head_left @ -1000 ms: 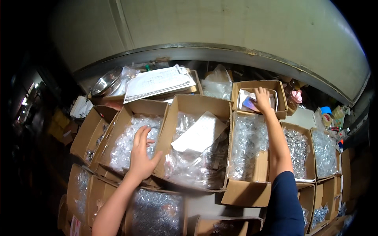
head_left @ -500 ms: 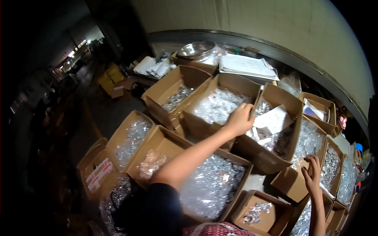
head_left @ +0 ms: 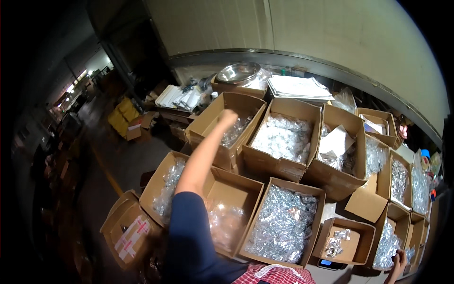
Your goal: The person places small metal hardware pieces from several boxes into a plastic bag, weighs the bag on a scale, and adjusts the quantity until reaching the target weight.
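My left hand (head_left: 228, 117) reaches into the back left cardboard box (head_left: 201, 124), above small clear plastic packets (head_left: 239, 130). Its fingers point down and away, so whatever they hold, if anything, is hidden. Far down on the right, my right hand (head_left: 400, 258) is beside a narrow box of silvery plastic packets (head_left: 388, 246). The fingers there are bent and partly apart, with nothing visible between them.
Several open cartons surround me, including a box full of shiny packets (head_left: 283, 222) and a small box (head_left: 347, 241) beside a digital scale (head_left: 332, 264). Behind stand a steel bowl (head_left: 238, 72) and a stack of papers (head_left: 299, 88). A wall (head_left: 321, 28) closes the back.
My left hand has left the rim between two back boxes and moved left into the back left box. The right hand has moved down toward the lower right. The view has shifted.
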Tool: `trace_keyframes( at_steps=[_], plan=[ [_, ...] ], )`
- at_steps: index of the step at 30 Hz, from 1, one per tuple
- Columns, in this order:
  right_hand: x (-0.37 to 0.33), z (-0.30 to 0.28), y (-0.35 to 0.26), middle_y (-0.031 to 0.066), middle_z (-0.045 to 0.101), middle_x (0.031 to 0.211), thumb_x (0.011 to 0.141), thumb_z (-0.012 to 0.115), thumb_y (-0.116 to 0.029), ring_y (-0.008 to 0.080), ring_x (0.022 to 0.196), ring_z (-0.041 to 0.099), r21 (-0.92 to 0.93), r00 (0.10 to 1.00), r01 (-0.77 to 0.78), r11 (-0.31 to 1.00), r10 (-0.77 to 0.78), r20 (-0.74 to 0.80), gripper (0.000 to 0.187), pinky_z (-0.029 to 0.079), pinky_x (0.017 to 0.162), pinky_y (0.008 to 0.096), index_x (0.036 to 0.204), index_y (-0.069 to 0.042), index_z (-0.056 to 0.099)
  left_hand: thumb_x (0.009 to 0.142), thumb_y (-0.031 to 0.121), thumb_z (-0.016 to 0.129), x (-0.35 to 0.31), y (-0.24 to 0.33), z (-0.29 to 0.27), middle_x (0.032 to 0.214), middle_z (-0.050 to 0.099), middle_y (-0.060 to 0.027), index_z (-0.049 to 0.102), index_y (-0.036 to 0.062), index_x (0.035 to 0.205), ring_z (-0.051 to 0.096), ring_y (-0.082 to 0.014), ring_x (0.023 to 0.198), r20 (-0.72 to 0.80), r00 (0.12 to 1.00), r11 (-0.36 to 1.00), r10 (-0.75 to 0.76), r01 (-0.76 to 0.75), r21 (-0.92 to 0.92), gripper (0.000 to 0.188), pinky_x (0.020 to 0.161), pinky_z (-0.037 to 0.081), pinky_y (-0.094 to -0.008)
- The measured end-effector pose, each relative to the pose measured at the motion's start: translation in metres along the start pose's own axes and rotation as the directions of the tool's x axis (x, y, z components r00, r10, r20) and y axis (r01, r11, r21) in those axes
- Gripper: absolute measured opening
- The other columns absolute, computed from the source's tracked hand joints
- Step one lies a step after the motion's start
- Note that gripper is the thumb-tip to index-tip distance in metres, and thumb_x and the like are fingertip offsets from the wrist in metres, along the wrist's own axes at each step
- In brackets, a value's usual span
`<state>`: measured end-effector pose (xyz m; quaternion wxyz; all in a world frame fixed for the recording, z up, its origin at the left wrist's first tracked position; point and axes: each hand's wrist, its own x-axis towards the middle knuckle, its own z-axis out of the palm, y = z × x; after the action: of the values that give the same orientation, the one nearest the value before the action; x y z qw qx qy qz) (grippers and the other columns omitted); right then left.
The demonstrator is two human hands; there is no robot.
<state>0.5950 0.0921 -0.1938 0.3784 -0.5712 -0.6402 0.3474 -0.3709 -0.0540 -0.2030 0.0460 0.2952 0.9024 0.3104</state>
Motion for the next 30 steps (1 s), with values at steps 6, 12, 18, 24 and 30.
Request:
trace_keyframes(
  at_steps=[6,12,18,24,30],
  plan=[
    [-0.078,0.028,-0.068,0.0127,0.063,0.1,0.089,0.063,-0.01,0.0214,0.089,0.062,-0.119,0.985,-0.118,0.986,0.132,0.111,0.025,0.053,0.081,0.0305,0.108,0.005,0.063,0.074,0.022,0.06,0.038,-0.098,0.031,0.117,0.065,-0.0204,0.069,0.0003,0.107,0.061,-0.0334,0.112,0.54,0.84,0.871,-0.044,-0.233,0.433,0.04,0.094,0.047,-0.0416],
    [-0.101,0.088,-0.085,-0.0002,0.057,0.076,0.087,0.057,-0.005,0.0084,0.07,0.053,-0.023,0.962,-0.156,0.988,0.157,0.222,0.007,0.044,0.063,0.0221,0.091,0.0,0.06,0.076,0.013,0.064,0.037,-0.054,0.072,0.114,0.064,-0.0234,0.07,-0.0004,0.104,0.064,-0.0357,0.105,0.649,0.761,0.716,0.003,-0.455,0.53,0.032,0.09,0.051,-0.0418],
    [-0.098,0.139,-0.112,0.0022,0.059,0.094,0.089,0.059,-0.007,0.0098,0.083,0.056,0.087,0.949,-0.17,0.982,0.139,0.284,0.021,0.046,0.073,0.0233,0.109,0.0,0.057,0.074,0.014,0.063,0.022,-0.029,0.02,0.085,0.069,-0.0216,0.074,0.0052,0.082,0.067,-0.0359,0.088,-0.044,0.96,0.93,0.278,-0.258,0.261,0.016,0.079,0.053,-0.0431],
    [-0.077,0.153,-0.118,0.0067,0.058,0.106,0.091,0.057,-0.004,0.0151,0.097,0.058,0.239,0.968,-0.171,0.956,0.117,0.222,0.025,0.052,0.082,0.0296,0.116,0.001,0.056,0.078,0.006,0.046,-0.022,0.09,-0.015,0.062,0.057,-0.0033,0.066,-0.0001,0.076,0.05,-0.0116,0.059,-0.032,0.991,0.553,0.133,-0.101,-0.827,0.021,0.055,0.039,-0.0275],
    [-0.067,0.23,-0.159,0.0103,0.061,0.108,0.088,0.058,0.001,0.0174,0.092,0.062,0.282,0.912,-0.107,0.953,-0.019,0.41,0.031,0.053,0.083,0.0291,0.119,0.003,0.055,0.073,0.037,0.078,-0.083,0.21,0.072,0.076,0.068,-0.011,0.073,-0.0001,0.086,0.063,-0.0186,0.066,0.636,0.657,0.906,0.406,-0.379,-0.187,0.04,0.059,0.051,-0.0316]
  ],
)
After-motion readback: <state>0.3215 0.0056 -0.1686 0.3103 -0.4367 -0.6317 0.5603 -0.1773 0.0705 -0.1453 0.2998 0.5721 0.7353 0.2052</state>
